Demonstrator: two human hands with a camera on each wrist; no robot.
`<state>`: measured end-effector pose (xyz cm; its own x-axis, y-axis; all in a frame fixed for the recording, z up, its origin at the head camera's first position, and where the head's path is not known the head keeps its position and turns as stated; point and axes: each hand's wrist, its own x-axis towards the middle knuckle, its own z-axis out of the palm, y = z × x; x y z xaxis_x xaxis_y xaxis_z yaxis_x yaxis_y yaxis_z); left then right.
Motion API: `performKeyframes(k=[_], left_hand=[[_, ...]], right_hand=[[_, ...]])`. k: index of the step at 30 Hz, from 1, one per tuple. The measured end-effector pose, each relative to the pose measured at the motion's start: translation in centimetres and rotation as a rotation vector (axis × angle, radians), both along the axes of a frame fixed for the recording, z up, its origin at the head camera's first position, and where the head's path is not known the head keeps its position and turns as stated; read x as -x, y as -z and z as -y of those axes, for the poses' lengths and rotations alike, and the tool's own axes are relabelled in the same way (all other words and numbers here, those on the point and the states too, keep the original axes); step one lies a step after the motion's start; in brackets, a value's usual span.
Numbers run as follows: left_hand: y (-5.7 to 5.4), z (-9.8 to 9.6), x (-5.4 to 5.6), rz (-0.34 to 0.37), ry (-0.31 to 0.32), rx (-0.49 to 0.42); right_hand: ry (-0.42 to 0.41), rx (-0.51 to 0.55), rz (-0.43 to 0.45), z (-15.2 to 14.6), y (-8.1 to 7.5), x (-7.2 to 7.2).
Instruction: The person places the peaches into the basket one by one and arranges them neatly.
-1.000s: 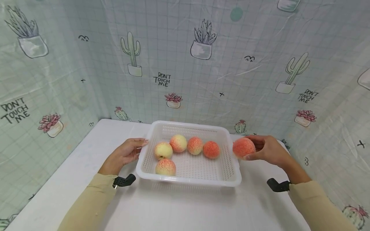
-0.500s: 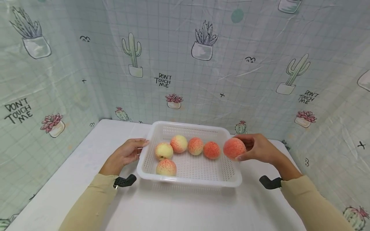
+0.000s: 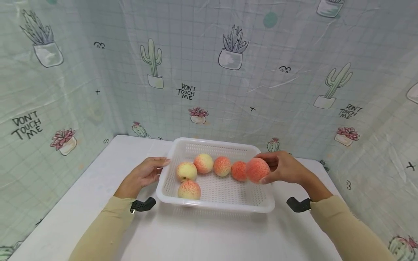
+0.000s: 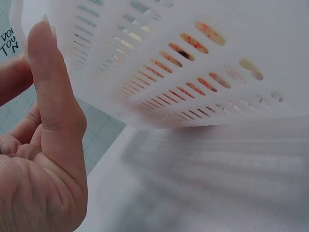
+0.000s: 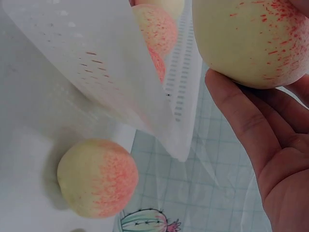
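A white plastic basket (image 3: 213, 206) with slotted walls holds several peaches, among them a yellowish peach (image 3: 187, 172) at the left and a red peach (image 3: 238, 171) at the right. My left hand (image 3: 143, 175) grips the basket's left rim, with a digit lying along the outer wall in the left wrist view. My right hand (image 3: 284, 168) holds another peach (image 3: 257, 170) between thumb and fingers, close over the basket's right side. Its other side looks pale yellow with red flecks in the right wrist view.
A loose peach (image 5: 99, 179) lies on the white table outside the basket in the right wrist view; my right hand hides it in the head view. A patterned plastic curtain (image 3: 209, 87) rises behind and beside the table (image 3: 196, 239).
My right hand has moved left with its peach, from beside the basket's right rim to over its right side. The left hand stays at the left rim.
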<state>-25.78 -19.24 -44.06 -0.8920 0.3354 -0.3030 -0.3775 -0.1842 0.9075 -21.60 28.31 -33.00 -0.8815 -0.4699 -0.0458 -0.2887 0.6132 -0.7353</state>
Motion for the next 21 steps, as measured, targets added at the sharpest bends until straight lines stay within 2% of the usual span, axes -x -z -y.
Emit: performKeyframes(k=[7, 21], left_hand=[[0.2, 0.1, 0.1, 0.003, -0.006, -0.01], [0.4, -0.1, 0.0, -0.009, -0.008, -0.021]], right_hand=[[-0.049, -0.025, 0.006, 1.1, 0.1, 0.5], [-0.149, -0.007, 0.039, 2.6, 0.4, 0.8]])
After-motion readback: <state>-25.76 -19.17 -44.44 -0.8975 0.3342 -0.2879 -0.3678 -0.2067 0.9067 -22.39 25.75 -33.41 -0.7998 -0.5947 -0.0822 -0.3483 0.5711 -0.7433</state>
